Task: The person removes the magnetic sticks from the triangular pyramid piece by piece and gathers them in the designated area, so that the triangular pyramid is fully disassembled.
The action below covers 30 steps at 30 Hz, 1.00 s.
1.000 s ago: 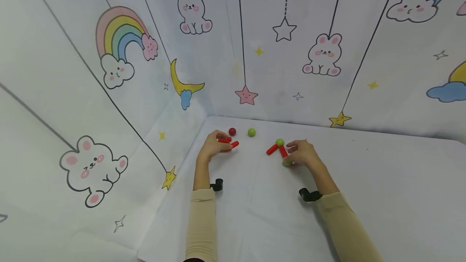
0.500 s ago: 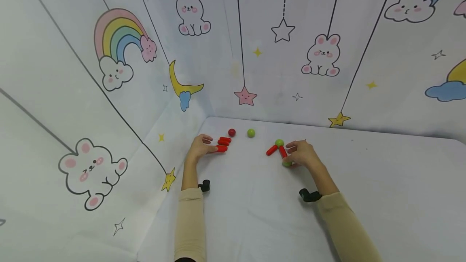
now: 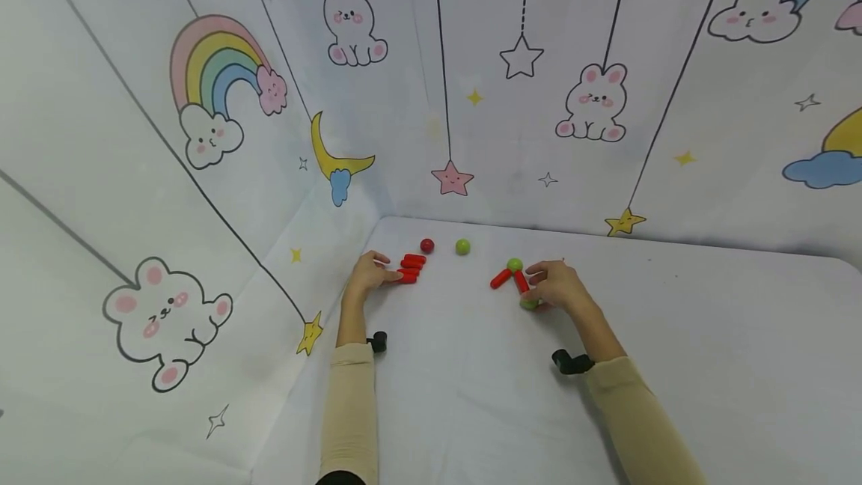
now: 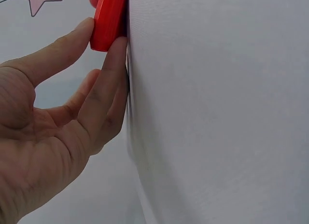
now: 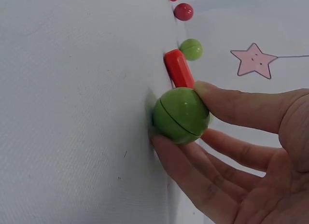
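Observation:
In the head view my left hand (image 3: pixel 368 273) is at the left of the table, beside a row of several red rods (image 3: pixel 414 259) lying nearly parallel. Its thumb and a finger pinch the end of the nearest red rod (image 4: pixel 109 26), as the left wrist view shows. My right hand (image 3: pixel 557 284) grips a green ball (image 5: pixel 181 115) between thumb and fingers, low against the white surface. That ball sits at the near end of a red rod (image 3: pixel 521 281); a second green ball (image 3: pixel 515 265) is at the far end. Another red rod (image 3: pixel 500 278) slants away from that far ball.
Behind the row of rods lies a dark red ball (image 3: pixel 427 245), with a loose green ball (image 3: pixel 462 246) to its right. The white table (image 3: pixel 471 395) meets a printed cloth wall (image 3: pixel 539 193) at the back and left.
My left hand has moved left and a little nearer, bringing a red rod from a slanted pose to lie alongside the others in the row. My right hand has stayed on the green ball.

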{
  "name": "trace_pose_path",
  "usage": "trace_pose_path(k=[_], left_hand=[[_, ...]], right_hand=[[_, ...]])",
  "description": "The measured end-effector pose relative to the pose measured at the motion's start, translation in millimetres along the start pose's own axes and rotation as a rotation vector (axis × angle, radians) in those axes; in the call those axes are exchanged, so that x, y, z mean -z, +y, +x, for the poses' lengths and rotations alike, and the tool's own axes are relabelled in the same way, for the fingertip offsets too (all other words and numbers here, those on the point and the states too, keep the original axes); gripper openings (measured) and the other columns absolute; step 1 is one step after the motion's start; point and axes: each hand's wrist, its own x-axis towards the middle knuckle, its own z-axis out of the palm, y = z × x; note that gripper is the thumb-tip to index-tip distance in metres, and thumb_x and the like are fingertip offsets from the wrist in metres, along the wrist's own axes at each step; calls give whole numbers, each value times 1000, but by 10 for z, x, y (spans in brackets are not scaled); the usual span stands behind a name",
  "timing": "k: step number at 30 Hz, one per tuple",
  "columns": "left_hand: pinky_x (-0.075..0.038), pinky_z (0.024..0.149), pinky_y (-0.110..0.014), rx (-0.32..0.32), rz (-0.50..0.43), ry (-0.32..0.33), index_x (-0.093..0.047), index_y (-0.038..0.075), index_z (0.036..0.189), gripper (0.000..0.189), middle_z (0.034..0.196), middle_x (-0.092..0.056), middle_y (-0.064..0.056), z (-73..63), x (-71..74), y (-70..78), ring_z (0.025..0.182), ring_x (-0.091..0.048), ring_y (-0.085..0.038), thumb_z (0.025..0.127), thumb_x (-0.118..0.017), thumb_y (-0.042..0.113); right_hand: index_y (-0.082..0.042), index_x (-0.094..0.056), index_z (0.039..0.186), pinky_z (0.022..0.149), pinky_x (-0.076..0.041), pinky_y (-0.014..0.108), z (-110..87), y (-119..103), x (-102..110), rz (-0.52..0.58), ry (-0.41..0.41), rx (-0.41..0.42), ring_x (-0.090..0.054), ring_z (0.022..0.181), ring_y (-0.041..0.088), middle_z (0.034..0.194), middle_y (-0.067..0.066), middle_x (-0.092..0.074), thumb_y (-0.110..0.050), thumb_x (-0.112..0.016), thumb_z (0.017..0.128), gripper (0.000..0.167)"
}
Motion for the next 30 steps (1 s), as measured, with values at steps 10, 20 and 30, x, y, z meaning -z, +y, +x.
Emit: trace_pose_path(k=[10, 20, 30], left_hand=[[-56, 95, -40, 27, 34, 47, -56, 2, 130, 46, 121, -60, -20, 3, -45, 92, 104, -59, -31, 93, -79, 18], [-61, 86, -38, -15, 21, 142, -50, 1, 132, 47, 132, -43, -23, -183, -72, 213, 90, -71, -32, 97, -75, 22], [-61, 83, -39, -157, -1, 104, -55, 1, 132, 43, 130, -49, -23, -327, -297, 536, 105, -60, -34, 96, -75, 12]], right_hand=[[0, -58, 142, 78, -61, 37, -14, -8, 68, -93, -6, 29, -69, 95, 28, 125, 22, -69, -15, -87, 83, 68], [0, -48, 150, 77, -63, 37, -54, 18, 108, -56, -62, 26, -70, 93, 27, 125, 22, -67, -24, -86, 87, 78], [1, -51, 148, 76, -62, 33, 19, 68, 17, -51, 61, 92, -70, 95, 28, 128, 23, -65, -25, -79, 95, 65]])
